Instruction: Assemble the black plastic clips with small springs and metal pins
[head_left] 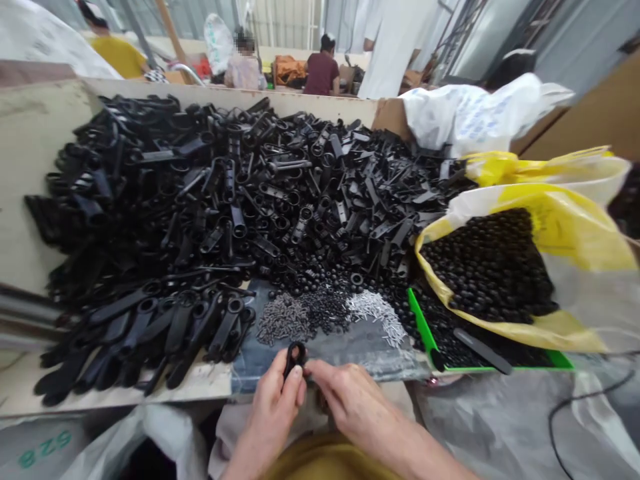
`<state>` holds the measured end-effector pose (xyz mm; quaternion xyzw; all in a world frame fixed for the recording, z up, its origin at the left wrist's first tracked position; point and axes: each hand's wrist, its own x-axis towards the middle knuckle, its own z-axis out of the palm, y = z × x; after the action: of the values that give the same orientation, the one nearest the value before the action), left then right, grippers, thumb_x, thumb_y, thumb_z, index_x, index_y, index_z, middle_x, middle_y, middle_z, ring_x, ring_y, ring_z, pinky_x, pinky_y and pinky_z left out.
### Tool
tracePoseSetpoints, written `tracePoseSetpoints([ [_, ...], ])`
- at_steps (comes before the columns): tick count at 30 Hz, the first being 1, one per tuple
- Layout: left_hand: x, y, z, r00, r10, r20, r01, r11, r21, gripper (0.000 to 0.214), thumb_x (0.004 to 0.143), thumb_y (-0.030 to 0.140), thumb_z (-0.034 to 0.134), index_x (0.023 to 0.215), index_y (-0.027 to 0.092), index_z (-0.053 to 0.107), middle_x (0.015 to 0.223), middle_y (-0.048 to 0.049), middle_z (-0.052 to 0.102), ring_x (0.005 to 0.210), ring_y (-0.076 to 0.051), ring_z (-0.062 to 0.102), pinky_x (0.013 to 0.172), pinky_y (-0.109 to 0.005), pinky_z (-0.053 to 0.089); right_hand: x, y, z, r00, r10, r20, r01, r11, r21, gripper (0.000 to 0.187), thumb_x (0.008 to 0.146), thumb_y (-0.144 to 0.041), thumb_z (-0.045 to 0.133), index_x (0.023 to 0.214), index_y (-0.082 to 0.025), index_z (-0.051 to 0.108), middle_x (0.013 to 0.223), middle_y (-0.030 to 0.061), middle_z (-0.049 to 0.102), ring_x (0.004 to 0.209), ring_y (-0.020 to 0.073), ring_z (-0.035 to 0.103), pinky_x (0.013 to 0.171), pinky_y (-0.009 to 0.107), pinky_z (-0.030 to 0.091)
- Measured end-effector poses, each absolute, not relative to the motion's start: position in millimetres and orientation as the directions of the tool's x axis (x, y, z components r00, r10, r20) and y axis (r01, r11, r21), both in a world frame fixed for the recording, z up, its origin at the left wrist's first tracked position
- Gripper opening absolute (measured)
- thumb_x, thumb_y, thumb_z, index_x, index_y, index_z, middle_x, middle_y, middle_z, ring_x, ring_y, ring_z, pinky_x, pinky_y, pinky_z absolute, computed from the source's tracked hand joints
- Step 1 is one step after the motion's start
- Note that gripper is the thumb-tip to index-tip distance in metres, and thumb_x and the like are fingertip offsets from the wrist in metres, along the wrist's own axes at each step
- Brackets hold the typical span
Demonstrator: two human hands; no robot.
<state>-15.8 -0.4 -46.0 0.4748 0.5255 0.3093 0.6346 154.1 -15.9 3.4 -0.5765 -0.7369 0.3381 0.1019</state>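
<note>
**Q:** What is being held at lower centre of the frame?

**A:** A small black plastic looped part (295, 360) is being pinched, closed fingers and thumb, by the left hand (270, 417).

**Q:** And the right hand (353, 400)?

**A:** Its curled fingers (320, 371) are being kept against that part; a grip cannot be told.

**Q:** Surroundings?

**A:** A heap of black plastic looped parts (200, 200) is being seen upper left to centre. Dark grey screws (280, 319) and thin silver pins (377, 315) are being seen just above the hands. A yellow-and-white plastic sack (570, 233) of round black beads (485, 267) is being seen at right, beside a green tray rim (425, 327).
</note>
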Motion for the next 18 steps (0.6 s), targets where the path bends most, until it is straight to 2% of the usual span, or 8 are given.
tracePoseSetpoints([
  [2,-16,-2,-45,0.265,0.887,-0.378,0.105,0.364,0.926,0.043,0.089,0.062,0.058,0.097,0.021,0.063,0.061,0.0073,0.045,0.049,-0.01,0.033,0.045,-0.021,0.028,153,-15,-4,-0.324,0.924,-0.203,0.734,0.11,-0.67,0.029,0.1,-0.012,0.039,0.105,-0.022,0.066,0.084,0.0027,0.076,0.072,0.0163,0.069,0.063,0.025,0.036],
  [5,-17,-3,-44,0.252,0.892,-0.376,0.114,0.358,0.927,0.04,0.091,0.06,0.057,0.099,0.021,0.062,0.063,0.0072,0.044,0.05,-0.01,0.033,0.045,-0.021,0.028,152,-13,-7,-0.352,0.914,-0.202,0.731,0.134,-0.669,0.026,0.097,-0.011,0.04,0.097,-0.02,0.064,0.082,0.0032,0.075,0.069,0.0169,0.068,0.062,0.026,0.036],
  [11,-17,-4,-46,0.253,0.899,-0.357,0.13,0.334,0.934,0.041,0.093,0.06,0.053,0.1,0.021,0.063,0.062,0.0068,0.046,0.051,-0.011,0.036,0.047,-0.022,0.031,149,-10,1,-0.335,0.898,-0.285,0.811,0.121,-0.572,0.025,0.094,-0.008,0.043,0.097,-0.021,0.064,0.08,0.0026,0.076,0.068,0.0176,0.069,0.058,0.029,0.031],
  [15,-16,-5,-48,0.195,0.919,-0.344,0.161,0.316,0.935,0.04,0.091,0.058,0.056,0.106,0.021,0.064,0.061,0.0058,0.049,0.054,-0.014,0.044,0.05,-0.023,0.036,145,-10,1,-0.321,0.885,-0.336,0.863,0.127,-0.49,0.025,0.09,-0.007,0.049,0.101,-0.021,0.066,0.078,0.002,0.076,0.069,0.0179,0.07,0.056,0.029,0.03],
  [18,-13,-5,-45,0.129,0.934,-0.333,0.185,0.307,0.933,0.038,0.091,0.055,0.058,0.108,0.021,0.067,0.065,0.0022,0.058,0.061,-0.017,0.053,0.055,-0.026,0.042,140,-13,-6,-0.319,0.902,-0.291,0.894,0.184,-0.408,0.034,0.083,-0.003,0.051,0.108,-0.021,0.066,0.077,0.0023,0.076,0.065,0.0189,0.069,0.055,0.028,0.033],
])
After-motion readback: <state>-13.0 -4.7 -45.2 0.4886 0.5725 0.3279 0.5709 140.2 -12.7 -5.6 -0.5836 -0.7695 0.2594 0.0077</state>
